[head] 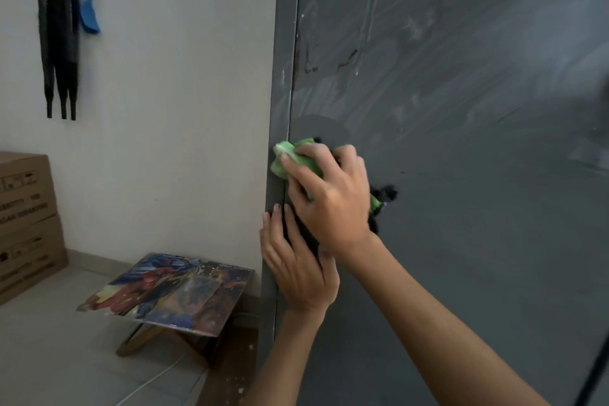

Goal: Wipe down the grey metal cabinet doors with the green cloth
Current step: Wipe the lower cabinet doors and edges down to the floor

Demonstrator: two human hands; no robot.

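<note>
Most of the crumpled green cloth [298, 156] is hidden under the right hand [329, 194], only its left end and a small corner by the wrist showing. The left hand [296, 267] has its thumb side covered by the right wrist. The tall grey metal cabinet door [461, 175] runs out of frame at the top, right and bottom. The stacked brown cardboard boxes [26, 217] are cut by the left edge, their print too blurred to read. The dark hanging straps [59, 43] and blue plastic piece [89, 10] are cropped at the top
</note>
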